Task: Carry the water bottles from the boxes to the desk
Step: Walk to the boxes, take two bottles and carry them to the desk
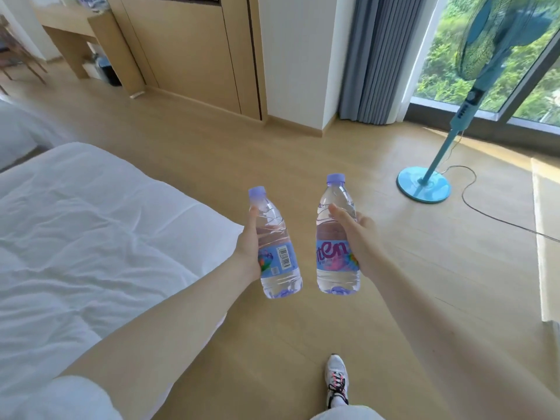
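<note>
At the bottom of the frame a shoe (336,379) stands on the wooden floor (303,153). Both bare arms reach forward to the middle of the frame, each carrying one water bottle. The left hand (249,251) is wrapped around the left bottle (278,257), thumb up near its shoulder, and the bottle's top leans a little to the left. The right hand (360,237) clasps the right bottle (331,256), which stands nearly upright, with the thumb laid across its upper body. Both bottles look full and capped. They hang in the air above the floor, near each other but not touching. No boxes are in view.

On the left lies a bed (91,225) with a rumpled white cover, its corner close to the left arm. On the right stands a blue fan (423,184), and its cord (500,219) trails over the floor to the right edge. The desk (63,17) sits in the upper left corner, well apart from the hands. Something blurred rests on it, and I cannot tell what.

The way to the desk probably runs along the bed. Drifting right could snag a foot on the cord. Cutting the corner could knock the left arm against the bed. A full, smooth bottle held in one hand could slide if the fingers loosen, and swinging arms could knock the bottles together.
</note>
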{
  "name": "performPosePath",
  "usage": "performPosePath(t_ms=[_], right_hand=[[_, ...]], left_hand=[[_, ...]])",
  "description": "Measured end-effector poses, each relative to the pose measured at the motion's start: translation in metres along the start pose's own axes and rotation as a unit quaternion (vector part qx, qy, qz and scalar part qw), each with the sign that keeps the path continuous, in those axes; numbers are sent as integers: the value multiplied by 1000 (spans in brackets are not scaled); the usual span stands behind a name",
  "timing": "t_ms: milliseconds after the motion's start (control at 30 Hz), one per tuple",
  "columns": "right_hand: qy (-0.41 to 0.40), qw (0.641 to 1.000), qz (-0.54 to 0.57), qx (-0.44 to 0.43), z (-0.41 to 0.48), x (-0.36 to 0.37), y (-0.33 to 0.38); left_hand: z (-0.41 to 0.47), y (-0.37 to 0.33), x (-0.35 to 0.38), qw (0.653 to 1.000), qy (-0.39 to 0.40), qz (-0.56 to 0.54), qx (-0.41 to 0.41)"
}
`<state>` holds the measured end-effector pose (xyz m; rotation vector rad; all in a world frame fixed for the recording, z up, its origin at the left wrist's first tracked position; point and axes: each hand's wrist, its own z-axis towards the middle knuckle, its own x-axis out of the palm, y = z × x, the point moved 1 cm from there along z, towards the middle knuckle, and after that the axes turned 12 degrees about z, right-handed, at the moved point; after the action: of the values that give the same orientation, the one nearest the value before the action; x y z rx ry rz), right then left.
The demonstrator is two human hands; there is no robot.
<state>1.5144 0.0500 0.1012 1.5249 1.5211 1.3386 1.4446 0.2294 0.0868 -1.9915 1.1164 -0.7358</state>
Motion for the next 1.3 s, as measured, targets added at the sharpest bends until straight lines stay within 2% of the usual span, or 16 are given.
performPosePath(t_ms=[300,567,867,1000,1300], right_hand=[[31,998,46,20,107,-74,73],[35,998,61,3,164,-109,109],[-11,999,40,-29,234,-115,137],[-31,999,22,-17,280,-107,139],[2,1000,-22,14,412,-31,166]], left_hand=[[63,-53,123,999,-2,24,-31],[111,-86,179,997,-25,66,-29],[193,-130,205,996,16,82,-21],[242,-149,208,996,21,75,-42],[355,-227,175,997,-8,37,-71]])
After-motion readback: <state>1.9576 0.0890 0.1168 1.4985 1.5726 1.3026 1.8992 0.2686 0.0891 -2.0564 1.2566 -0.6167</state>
